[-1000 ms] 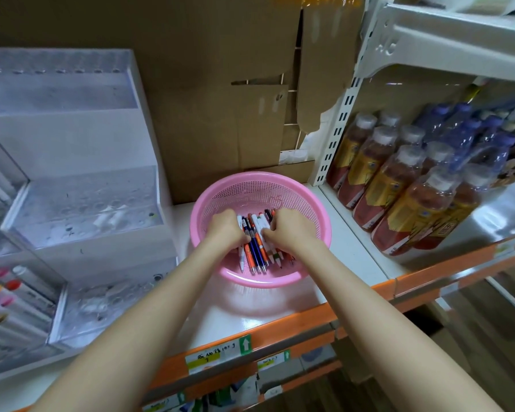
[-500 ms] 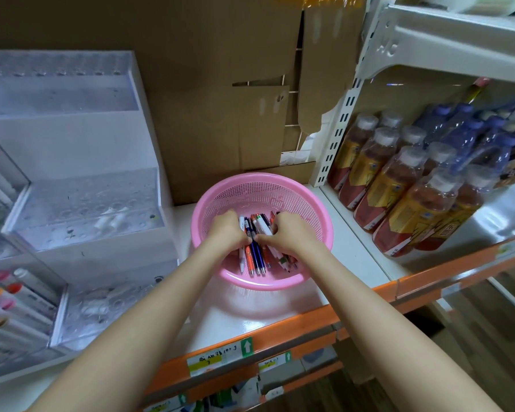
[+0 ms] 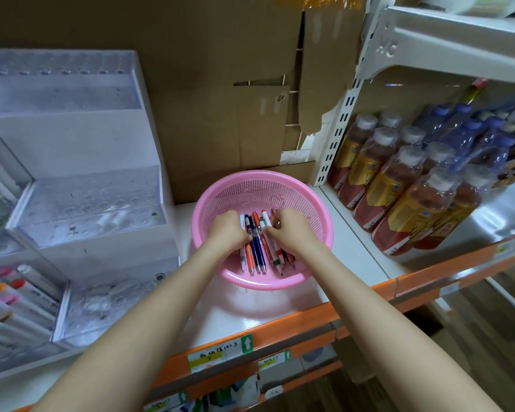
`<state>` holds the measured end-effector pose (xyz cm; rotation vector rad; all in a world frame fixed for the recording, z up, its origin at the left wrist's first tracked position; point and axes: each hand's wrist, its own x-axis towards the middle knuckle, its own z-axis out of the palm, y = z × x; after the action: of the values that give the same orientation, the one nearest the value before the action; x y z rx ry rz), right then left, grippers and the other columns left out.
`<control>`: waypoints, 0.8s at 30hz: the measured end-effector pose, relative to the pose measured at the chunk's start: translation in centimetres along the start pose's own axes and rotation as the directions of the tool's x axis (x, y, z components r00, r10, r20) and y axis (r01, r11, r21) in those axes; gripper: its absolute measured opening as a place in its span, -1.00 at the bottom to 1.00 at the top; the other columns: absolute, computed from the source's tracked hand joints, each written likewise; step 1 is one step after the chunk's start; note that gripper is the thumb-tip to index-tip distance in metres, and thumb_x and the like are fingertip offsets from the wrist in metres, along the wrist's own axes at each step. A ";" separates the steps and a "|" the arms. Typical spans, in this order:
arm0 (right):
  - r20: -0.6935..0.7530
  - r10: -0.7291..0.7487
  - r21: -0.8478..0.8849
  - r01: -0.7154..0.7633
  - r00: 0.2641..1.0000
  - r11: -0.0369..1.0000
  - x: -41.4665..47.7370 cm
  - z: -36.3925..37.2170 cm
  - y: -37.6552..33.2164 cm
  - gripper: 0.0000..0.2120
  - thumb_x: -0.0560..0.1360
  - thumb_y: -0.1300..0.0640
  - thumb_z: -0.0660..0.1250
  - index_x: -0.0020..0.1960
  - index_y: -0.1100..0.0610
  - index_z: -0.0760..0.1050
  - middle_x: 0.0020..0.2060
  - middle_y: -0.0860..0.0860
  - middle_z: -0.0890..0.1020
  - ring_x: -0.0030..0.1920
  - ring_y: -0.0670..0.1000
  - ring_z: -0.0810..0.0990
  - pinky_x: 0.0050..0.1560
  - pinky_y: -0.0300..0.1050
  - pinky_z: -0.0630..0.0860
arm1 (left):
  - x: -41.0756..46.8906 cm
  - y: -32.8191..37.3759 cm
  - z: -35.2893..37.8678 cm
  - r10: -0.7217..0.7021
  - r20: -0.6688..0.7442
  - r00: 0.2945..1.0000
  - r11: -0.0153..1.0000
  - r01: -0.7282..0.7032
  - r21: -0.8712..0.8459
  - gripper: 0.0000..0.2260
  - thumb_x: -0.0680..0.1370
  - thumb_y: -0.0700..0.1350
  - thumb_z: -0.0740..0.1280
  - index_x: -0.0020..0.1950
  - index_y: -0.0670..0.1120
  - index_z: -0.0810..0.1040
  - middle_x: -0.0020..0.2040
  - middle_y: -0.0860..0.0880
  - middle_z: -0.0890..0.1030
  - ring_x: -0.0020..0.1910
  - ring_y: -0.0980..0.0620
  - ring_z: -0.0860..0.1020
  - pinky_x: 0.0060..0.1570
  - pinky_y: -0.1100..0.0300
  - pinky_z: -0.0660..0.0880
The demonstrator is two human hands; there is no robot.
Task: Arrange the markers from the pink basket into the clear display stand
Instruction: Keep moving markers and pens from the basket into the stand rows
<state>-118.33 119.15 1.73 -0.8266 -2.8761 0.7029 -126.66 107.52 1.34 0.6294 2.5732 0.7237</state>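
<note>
A pink basket (image 3: pixel 306 194) sits on the white shelf, holding a bundle of markers (image 3: pixel 257 248) in orange, blue, white and green. Both my hands are down inside it. My left hand (image 3: pixel 228 230) curls its fingers round the left side of the bundle. My right hand (image 3: pixel 290 230) curls round the right side, its thumb pressed on a white and green marker. The clear display stand (image 3: pixel 81 203) rises in steps to the left, its hole rows mostly bare.
Another clear rack at the far left holds capped markers (image 3: pixel 15 295) in several colours. Drink bottles (image 3: pixel 399 179) fill the neighbouring shelf on the right. Cardboard (image 3: pixel 220 99) backs the shelf. An orange price rail (image 3: pixel 280 328) runs along the front edge.
Both hands have drawn closer together over the markers, gathering the bundle between them. The basket has stayed in place.
</note>
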 end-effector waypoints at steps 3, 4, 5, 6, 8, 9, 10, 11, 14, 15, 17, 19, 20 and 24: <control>0.002 0.002 0.071 -0.002 1.000 0.998 -0.1 -0.1 0.0 -0.91 0.51 0.15 0.32 -0.04 0.16 0.48 -0.19 0.06 0.54 -0.16 0.09 0.50 -0.21 -0.11 0.31 | 0.1 0.0 0.0 0.020 0.005 1.000 1.000 -0.020 0.002 -0.82 0.47 -0.19 0.38 0.05 -0.13 0.50 -0.07 -0.09 0.61 -0.12 -0.04 0.58 -0.11 0.04 0.58; -0.001 0.003 0.111 -0.003 1.000 0.994 -0.2 -0.1 0.0 -0.81 0.51 0.17 0.33 0.10 0.18 0.48 -0.12 0.08 0.57 -0.12 0.11 0.53 -0.17 -0.12 0.35 | 0.2 0.0 0.0 0.037 0.008 0.999 0.999 -0.037 0.011 -0.84 0.48 -0.18 0.37 0.05 -0.12 0.51 -0.08 -0.09 0.62 -0.16 -0.03 0.58 -0.14 0.05 0.58; -0.005 0.004 0.148 -0.004 1.000 0.989 -0.3 0.0 0.0 -0.66 0.50 0.19 0.33 0.26 0.19 0.44 -0.04 0.10 0.60 -0.07 0.13 0.56 -0.13 -0.12 0.39 | 0.1 0.0 -0.2 0.047 0.015 0.999 0.999 -0.048 0.019 -0.83 0.49 -0.17 0.36 0.06 -0.12 0.50 -0.08 -0.09 0.62 -0.17 -0.02 0.58 -0.18 0.08 0.57; -0.008 0.005 0.176 -0.004 1.000 0.984 -0.5 0.0 0.0 -0.53 0.49 0.21 0.33 0.38 0.18 0.37 0.02 0.12 0.60 -0.02 0.15 0.59 -0.10 -0.12 0.42 | 0.1 0.0 -0.3 0.061 0.019 0.998 0.998 -0.061 0.020 -0.80 0.49 -0.17 0.36 0.09 -0.11 0.48 -0.06 -0.09 0.61 -0.16 -0.02 0.57 -0.20 0.10 0.54; -0.013 -0.013 0.211 0.015 1.000 0.977 -0.8 0.1 -0.4 -0.45 0.47 0.23 0.33 0.45 0.16 0.31 0.11 0.15 0.61 0.08 0.16 0.59 0.00 -0.09 0.45 | -0.1 -0.2 -0.8 0.079 0.037 0.996 0.997 -0.079 0.019 -0.74 0.48 -0.18 0.35 0.16 -0.10 0.45 0.01 -0.09 0.61 -0.09 -0.04 0.57 -0.13 0.09 0.52; -0.013 -0.025 0.226 0.027 1.000 0.974 -0.9 0.2 -0.6 -0.46 0.47 0.24 0.33 0.44 0.16 0.34 0.15 0.14 0.60 0.13 0.16 0.58 0.06 -0.09 0.45 | -0.2 -0.4 -1.1 0.086 0.046 0.995 0.996 -0.087 0.020 -0.71 0.48 -0.20 0.35 0.19 -0.10 0.45 0.05 -0.10 0.61 -0.05 -0.06 0.57 -0.09 0.09 0.51; -0.016 -0.043 0.241 0.045 0.999 0.969 -1.1 0.3 -0.9 -0.48 0.47 0.24 0.34 0.41 0.16 0.37 0.17 0.13 0.59 0.14 0.14 0.57 0.08 -0.10 0.44 | -0.2 -0.6 -1.3 0.105 0.044 0.993 0.994 -0.106 0.018 -0.66 0.47 -0.23 0.36 0.23 -0.11 0.45 0.09 -0.11 0.60 0.00 -0.09 0.57 -0.06 0.10 0.50; -0.027 -0.055 0.258 0.060 0.998 0.964 -1.2 0.4 -1.3 -0.51 0.47 0.23 0.34 0.39 0.16 0.39 0.13 0.13 0.61 0.11 0.12 0.58 0.04 -0.12 0.43 | -0.3 -0.8 -1.5 0.129 0.029 0.991 0.992 -0.129 0.007 -0.59 0.46 -0.25 0.36 0.30 -0.11 0.43 0.12 -0.13 0.59 0.04 -0.11 0.56 -0.03 0.10 0.49; -0.088 -0.075 0.313 0.099 0.993 0.945 -1.4 0.4 -2.0 -0.55 0.48 0.22 0.35 0.36 0.14 0.38 -0.19 0.07 0.61 -0.19 0.05 0.58 -0.17 -0.14 0.40 | -0.9 -0.8 -2.2 0.223 -0.077 0.972 0.969 -0.230 -0.087 -0.49 0.45 -0.28 0.39 0.37 -0.05 0.38 0.08 -0.14 0.60 -0.05 -0.07 0.58 -0.12 0.14 0.49; -0.114 -0.078 0.328 0.111 0.990 0.938 -1.4 0.3 -2.1 -0.56 0.49 0.23 0.35 0.35 0.13 0.38 -0.27 0.02 0.57 -0.27 0.00 0.55 -0.23 -0.14 0.38 | -1.1 -0.6 -2.4 0.253 -0.118 0.960 0.954 -0.267 -0.135 -0.50 0.45 -0.28 0.40 0.36 -0.03 0.39 0.01 -0.12 0.61 -0.15 -0.01 0.56 -0.20 0.16 0.47; -0.168 -0.080 0.355 0.136 0.982 0.925 -1.4 -0.2 -2.1 -0.57 0.49 0.25 0.34 0.34 0.10 0.37 -0.32 -0.06 0.52 -0.34 -0.09 0.50 -0.32 -0.17 0.37 | -1.7 -0.1 -2.8 0.295 -0.192 0.936 0.914 -0.335 -0.228 -0.52 0.45 -0.28 0.40 0.30 0.03 0.41 -0.10 -0.08 0.60 -0.24 0.05 0.53 -0.24 0.18 0.48; -0.221 -0.092 0.386 0.174 0.971 0.906 -1.8 -1.0 -2.4 -0.57 0.51 0.27 0.33 0.34 0.06 0.37 -0.27 -0.08 0.54 -0.32 -0.16 0.51 -0.31 -0.21 0.43 | -2.5 0.4 -3.5 0.322 -0.239 0.916 0.869 -0.386 -0.309 -0.57 0.47 -0.29 0.37 0.23 0.09 0.40 -0.12 -0.07 0.58 -0.20 0.01 0.56 -0.19 0.01 0.58; -0.246 -0.110 0.396 0.204 0.963 0.895 -2.1 -1.4 -2.6 -0.58 0.51 0.27 0.33 0.33 0.03 0.38 -0.21 -0.07 0.58 -0.29 -0.16 0.53 -0.27 -0.20 0.47 | -2.9 0.6 -3.8 0.338 -0.263 0.904 0.849 -0.413 -0.329 -0.59 0.48 -0.30 0.36 0.21 0.10 0.40 -0.10 -0.03 0.58 -0.16 0.01 0.58 -0.18 -0.04 0.60; -0.328 -0.195 0.414 0.327 0.924 0.850 -3.3 -3.0 -3.8 -0.57 0.49 0.30 0.36 0.28 -0.03 0.42 -0.10 -0.03 0.65 -0.18 -0.06 0.61 -0.13 -0.09 0.58 | -4.5 1.1 -5.2 0.410 -0.391 0.824 0.815 -0.524 -0.250 -0.62 0.46 -0.31 0.37 0.19 0.03 0.45 -0.11 0.13 0.55 -0.13 0.21 0.55 -0.14 0.24 0.52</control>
<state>-116.80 115.84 6.26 -0.4101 -2.3552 1.0787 -125.11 104.03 7.19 1.1321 2.4734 1.5269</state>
